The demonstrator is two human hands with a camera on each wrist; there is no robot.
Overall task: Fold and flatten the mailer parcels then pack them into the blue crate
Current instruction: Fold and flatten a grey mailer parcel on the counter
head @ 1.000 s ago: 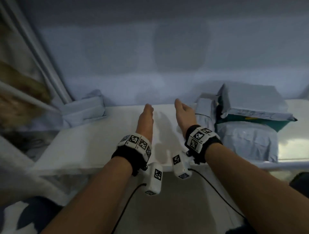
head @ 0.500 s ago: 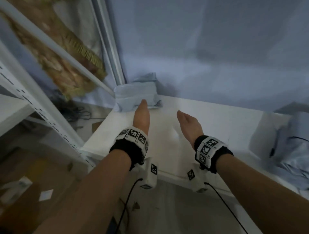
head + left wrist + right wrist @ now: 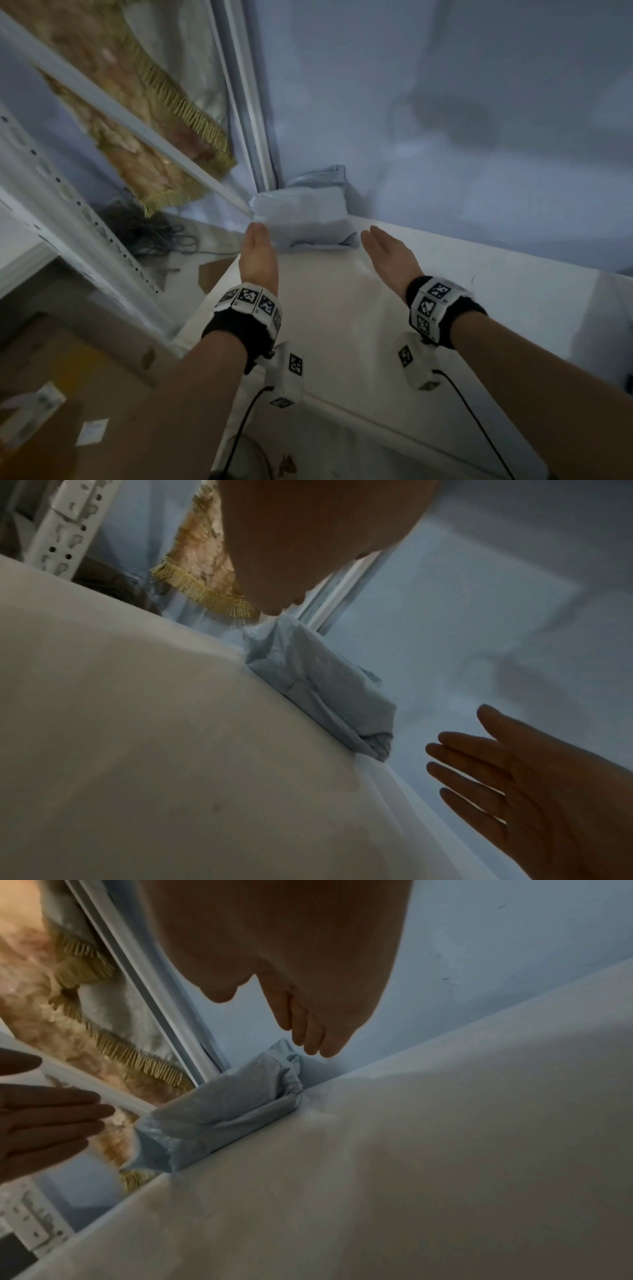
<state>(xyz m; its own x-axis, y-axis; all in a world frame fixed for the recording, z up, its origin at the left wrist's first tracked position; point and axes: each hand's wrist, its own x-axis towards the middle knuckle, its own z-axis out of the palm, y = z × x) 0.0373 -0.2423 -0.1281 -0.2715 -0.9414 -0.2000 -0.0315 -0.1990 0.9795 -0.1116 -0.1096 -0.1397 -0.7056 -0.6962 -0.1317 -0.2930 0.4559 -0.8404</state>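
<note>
A pale grey-blue mailer parcel (image 3: pixel 303 219) lies crumpled at the far left corner of the white table (image 3: pixel 342 325), against the wall. My left hand (image 3: pixel 256 253) reaches toward its left end, fingers straight, holding nothing. My right hand (image 3: pixel 387 251) is stretched out flat near the parcel's right end, also empty. In the left wrist view the parcel (image 3: pixel 322 693) sits ahead and the right hand (image 3: pixel 514 785) shows with spread fingers. In the right wrist view the parcel (image 3: pixel 222 1112) lies just below my right fingertips (image 3: pixel 315 1042), apart from them. The blue crate is out of view.
A white perforated shelf post (image 3: pixel 78 212) and a slanted white rail (image 3: pixel 113 106) stand left of the table. A fringed patterned cloth (image 3: pixel 147 137) hangs behind them. Cables (image 3: pixel 150 236) and cardboard (image 3: pixel 51 394) lie on the floor at left. A pale wall (image 3: pixel 445 120) backs the table.
My view has swung left, away from the stacked parcels at the right. Both hands have moved forward and left toward the corner parcel, and now flank it.
</note>
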